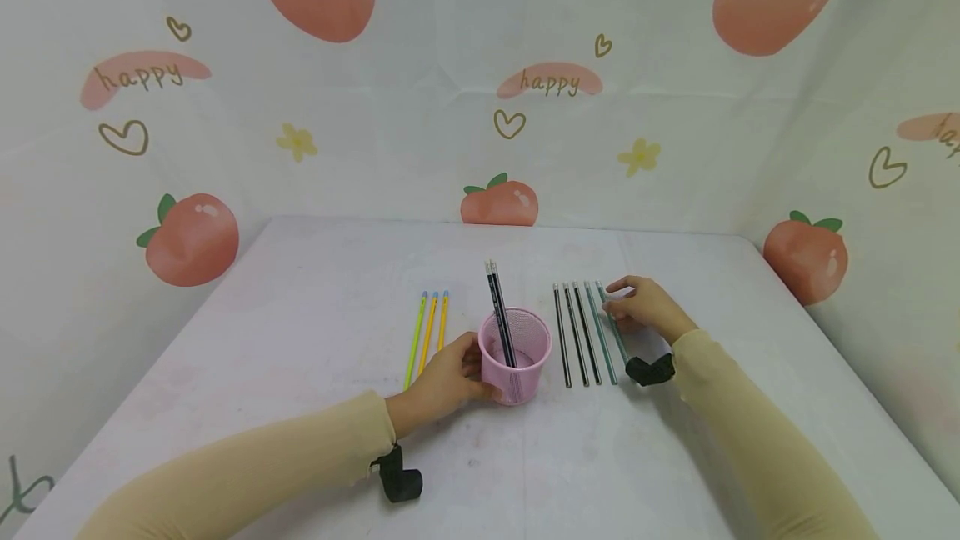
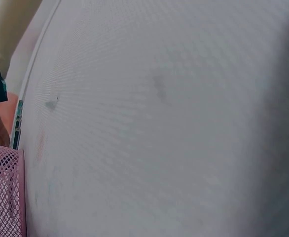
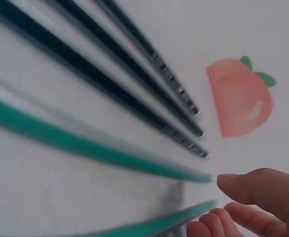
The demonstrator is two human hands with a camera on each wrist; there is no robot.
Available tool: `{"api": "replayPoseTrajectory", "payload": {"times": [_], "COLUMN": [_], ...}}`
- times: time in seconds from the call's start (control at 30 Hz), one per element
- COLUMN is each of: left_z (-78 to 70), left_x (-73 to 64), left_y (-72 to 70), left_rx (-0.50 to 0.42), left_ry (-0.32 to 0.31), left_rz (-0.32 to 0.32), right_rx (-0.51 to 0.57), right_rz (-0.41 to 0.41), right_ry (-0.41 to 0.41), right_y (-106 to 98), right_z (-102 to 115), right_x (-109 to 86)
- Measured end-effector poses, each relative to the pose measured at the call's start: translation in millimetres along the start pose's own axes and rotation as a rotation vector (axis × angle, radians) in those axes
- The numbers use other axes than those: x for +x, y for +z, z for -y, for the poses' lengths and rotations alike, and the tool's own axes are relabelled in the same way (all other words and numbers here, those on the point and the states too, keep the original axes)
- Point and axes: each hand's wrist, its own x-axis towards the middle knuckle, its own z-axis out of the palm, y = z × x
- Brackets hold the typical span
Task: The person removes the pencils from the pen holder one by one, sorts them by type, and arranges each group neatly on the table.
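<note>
My left hand (image 1: 444, 377) grips a pink mesh pencil cup (image 1: 517, 387) from its left side, fingers behind it and thumb at the front. Two black pencils (image 1: 499, 315) stand in the cup, leaning left. At the right, my right hand (image 1: 639, 305) is over the rubber end of the outermost green pencil (image 1: 615, 325). In the right wrist view, thumb and forefinger are apart near the tips of two green pencils (image 3: 92, 151). Three black pencils (image 1: 576, 332) lie beside the green ones. In the left wrist view the cup's mesh (image 2: 6, 197) shows at the left edge.
Left of the cup lie yellow pencils (image 1: 430, 327) and a lime green pencil (image 1: 416, 340), partly behind my left hand. The white table (image 1: 480, 482) meets a printed cloth backdrop (image 1: 420, 148) at the back. Black wrist cameras (image 1: 401, 477) hang below both sleeves.
</note>
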Motion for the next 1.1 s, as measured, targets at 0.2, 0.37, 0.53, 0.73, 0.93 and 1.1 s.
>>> {"api": "replayPoseTrajectory", "payload": {"times": [0.2, 0.37, 0.53, 0.73, 0.93, 1.1], "left_z": [1.0, 1.2, 0.0, -0.2, -0.5, -0.5], "left_x": [0.8, 0.5, -0.4, -0.2, -0.1, -0.5], "left_y": [0.5, -0.2, -0.5, -0.4, -0.3, -0.1], "left_rx": [0.002, -0.008, -0.006, -0.016, 0.01, -0.003], "left_ry": [0.001, 0.011, 0.012, 0.012, 0.012, 0.022], "left_rz": [-0.003, 0.006, 0.009, 0.007, 0.005, 0.008], "right_rx": [0.083, 0.117, 0.143, 0.163, 0.191, 0.192], "right_rz": [-0.033, -0.067, -0.098, -0.099, -0.061, -0.041], "right_ry": [-0.105, -0.223, -0.309, -0.366, -0.439, -0.479], "right_y": [-2, -2, 4, 20, 42, 55], "right_z": [22, 46, 71, 89, 98, 105], "right_x": [-9.3, -22.9, -38.2, -52.3, -61.9, -66.8]}}
